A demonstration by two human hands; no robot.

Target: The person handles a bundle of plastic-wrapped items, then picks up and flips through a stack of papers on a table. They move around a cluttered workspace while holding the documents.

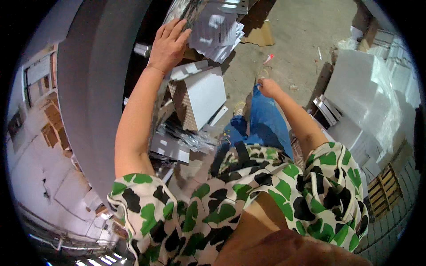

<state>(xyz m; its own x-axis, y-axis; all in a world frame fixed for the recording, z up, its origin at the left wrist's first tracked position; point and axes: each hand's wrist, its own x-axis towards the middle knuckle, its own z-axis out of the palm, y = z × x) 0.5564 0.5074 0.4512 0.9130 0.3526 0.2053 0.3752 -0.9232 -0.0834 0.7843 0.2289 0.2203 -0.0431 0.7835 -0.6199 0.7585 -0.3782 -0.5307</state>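
Observation:
My left hand (pixel 168 48) lies with fingers stretched and slightly apart on the narrow upper edge (pixel 188 13) of a long dark structure. It holds nothing that I can see. Close by its fingertips is a fanned stack of white printed sheets (pixel 215 33). My right hand (pixel 268 88) hangs beside my blue jeans (pixel 270 115), its fingers curled closed. Whatever may be inside that hand is hidden. Below my left hand leans a bundle of white-faced flat panels (pixel 206 97) with brown edges.
A large grey panel surface (pixel 100 88) runs along my left. Clear plastic wrapping (pixel 191 137) lies by a white board (pixel 168 148). At right stand plastic-wrapped white stacks (pixel 355 84) and a wooden pallet (pixel 385 190). Cardboard (pixel 259 35) and scraps lie on the concrete floor (pixel 297 40).

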